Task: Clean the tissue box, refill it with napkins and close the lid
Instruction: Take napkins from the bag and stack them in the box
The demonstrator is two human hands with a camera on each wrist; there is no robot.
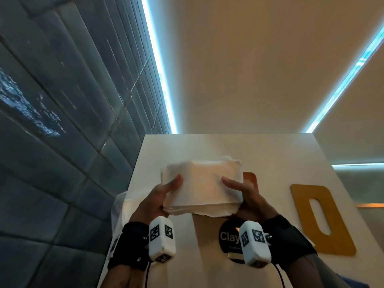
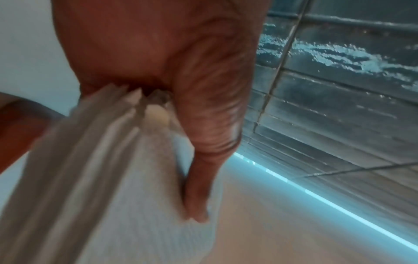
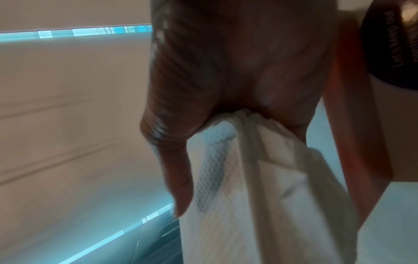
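A thick stack of white napkins (image 1: 203, 190) is held in the air over the white table (image 1: 270, 154). My left hand (image 1: 160, 198) grips its left edge and my right hand (image 1: 247, 196) its right edge, thumbs on top, fingers hidden underneath. The wrist views show the same: the left hand (image 2: 181, 89) pinching the napkins (image 2: 113, 178), the right hand (image 3: 226, 80) pinching the napkins (image 3: 260, 196). Directly below the stack sits the tan tissue box (image 1: 205, 238) with a round black label (image 1: 228, 235). The box (image 3: 402, 134) is close to my right hand. Its mustard-yellow lid (image 1: 301, 204), with an oblong slot, lies flat to the right.
An orange rounded corner (image 1: 250, 179) peeks out behind the stack. Something white and plastic-like (image 1: 122, 206) hangs at the table's left edge. A dark tiled wall (image 1: 62, 121) runs along the left, and beige floor lies beyond the table.
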